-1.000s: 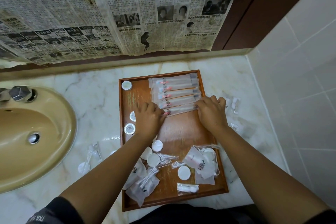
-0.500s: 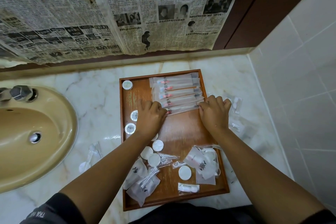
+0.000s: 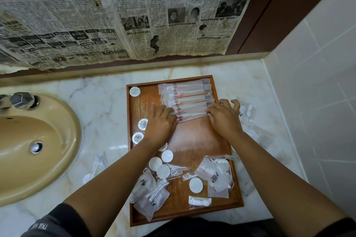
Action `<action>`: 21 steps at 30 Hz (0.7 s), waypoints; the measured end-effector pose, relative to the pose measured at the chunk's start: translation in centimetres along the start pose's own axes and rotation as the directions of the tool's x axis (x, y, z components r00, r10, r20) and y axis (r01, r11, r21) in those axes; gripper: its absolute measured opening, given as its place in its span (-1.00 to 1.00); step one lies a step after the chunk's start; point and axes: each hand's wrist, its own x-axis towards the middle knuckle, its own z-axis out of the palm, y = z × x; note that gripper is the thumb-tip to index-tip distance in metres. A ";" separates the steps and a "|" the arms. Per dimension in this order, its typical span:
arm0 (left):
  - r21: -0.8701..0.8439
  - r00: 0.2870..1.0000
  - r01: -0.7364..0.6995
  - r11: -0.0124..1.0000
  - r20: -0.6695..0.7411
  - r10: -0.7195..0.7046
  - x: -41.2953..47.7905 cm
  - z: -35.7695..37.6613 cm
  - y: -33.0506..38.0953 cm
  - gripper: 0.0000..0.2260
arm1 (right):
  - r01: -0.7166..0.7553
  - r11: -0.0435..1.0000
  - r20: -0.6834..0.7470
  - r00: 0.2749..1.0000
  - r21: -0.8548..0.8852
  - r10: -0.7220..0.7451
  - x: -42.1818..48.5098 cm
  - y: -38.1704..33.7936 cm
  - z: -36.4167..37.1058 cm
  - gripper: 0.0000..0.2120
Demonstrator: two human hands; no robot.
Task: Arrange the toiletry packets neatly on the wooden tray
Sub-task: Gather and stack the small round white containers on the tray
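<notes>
Wooden tray (image 3: 192, 140) set lengthwise on marble table (image 3: 104, 102), beige sink (image 3: 34, 150) at 9 o'clock, newspaper sheets (image 3: 115, 15) hung along wall at 12 o'clock, white tiled wall (image 3: 317, 102) at 3 o'clock. Row of long translucent packets (image 3: 186, 98) laid crosswise in upper half of tray, stacked edge to edge toward 12 o'clock, lower ones slightly skewed. Left hand (image 3: 160, 125) palm down at left ends of nearest packets, fingers (image 3: 169, 110) extended and pressed flat on them, not closed around anything. Right hand (image 3: 224, 119) palm down at right ends of same packets, fingers (image 3: 212, 110) bent and touching packet ends; true grasp cannot be told. Round foil-topped pieces: one (image 3: 135, 92) in upper left corner of tray, two (image 3: 143, 124) along left rim near left wrist. Plain white discs (image 3: 163, 162) clustered below left forearm, one more disc (image 3: 196, 185) toward 6 o'clock. Loose pouches with dark emblem (image 3: 213, 177) at lower right of tray, further pouches and cotton-swab packets (image 3: 152, 194) at lower left, partly over rim. Small flat packet (image 3: 200, 201) near bottom rim. Clear packets off tray on table: one (image 3: 249, 111) at 3 o'clock just beyond right hand, another (image 3: 97, 165) at 8 o'clock beside sink.
</notes>
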 end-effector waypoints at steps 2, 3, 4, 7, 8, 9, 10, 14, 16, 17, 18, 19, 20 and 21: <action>-0.006 1.000 0.009 1.000 -0.015 -0.009 0.0 0.2 0.0 -0.85 | 0.001 1.000 0.016 1.000 -0.024 -0.001 0.0 0.0 0.0 -0.86; -0.007 1.000 0.016 1.000 -0.019 -0.016 -0.1 0.3 0.0 -0.85 | -0.001 1.000 0.019 1.000 -0.022 0.001 0.0 0.0 -0.1 -0.82; -0.010 1.000 0.022 1.000 -0.018 -0.022 -0.1 0.5 -0.1 -0.85 | -0.002 1.000 0.022 1.000 -0.020 0.002 0.1 0.0 -0.2 -0.80; -0.022 1.000 0.026 0.999 -0.014 -0.027 -0.2 0.7 0.0 -0.84 | 0.008 1.000 0.042 0.999 -0.015 -0.007 0.3 -0.2 -0.5 -0.75; -0.032 0.999 0.024 0.999 -0.022 -0.025 -0.2 0.6 0.0 -0.83 | 0.010 1.000 0.049 0.999 -0.004 -0.010 0.5 -0.5 -0.6 -0.70; -0.048 0.999 0.023 0.999 -0.036 -0.024 -0.2 0.4 0.0 -0.82 | 0.014 1.000 0.052 0.999 0.015 -0.015 0.7 -0.9 -0.6 -0.65; -0.070 0.998 0.028 0.997 -0.049 -0.031 0.0 0.2 0.2 -0.78 | 0.023 0.999 0.053 0.998 0.046 -0.025 1.0 -1.3 -0.6 -0.59; -0.125 0.993 0.117 0.985 -0.017 -0.120 1.4 -0.8 1.6 -0.54 | 0.027 0.978 0.109 0.993 0.208 -0.051 2.6 -3.3 0.3 -0.44; -0.124 0.983 0.180 0.976 0.054 -0.175 2.7 -0.3 1.9 -0.46 | 0.034 0.980 0.148 0.987 0.198 -0.064 3.8 -3.8 1.3 -0.39; -0.115 0.976 0.206 0.972 0.098 -0.195 3.3 0.1 1.9 -0.43 | 0.038 0.984 0.178 0.982 0.172 -0.069 4.3 -3.8 1.9 -0.36; -0.105 0.967 0.228 0.968 0.141 -0.212 3.8 0.6 1.8 -0.41 | 0.037 0.990 0.214 0.975 0.139 -0.066 4.7 -3.8 2.4 -0.34; -0.095 0.959 0.244 0.965 0.174 -0.225 4.2 1.1 1.6 -0.39 | 0.028 0.994 0.249 0.967 0.105 -0.054 4.9 -3.8 3.0 -0.31; -0.083 0.952 0.253 0.964 0.198 -0.232 4.5 1.5 1.4 -0.38 | 0.016 0.997 0.274 0.961 0.075 -0.036 5.0 -3.7 3.4 -0.28; -0.069 0.947 0.256 0.964 0.219 -0.236 4.7 1.9 1.2 -0.38 | 0.006 0.999 0.286 0.958 0.051 -0.021 4.9 -3.7 3.8 -0.26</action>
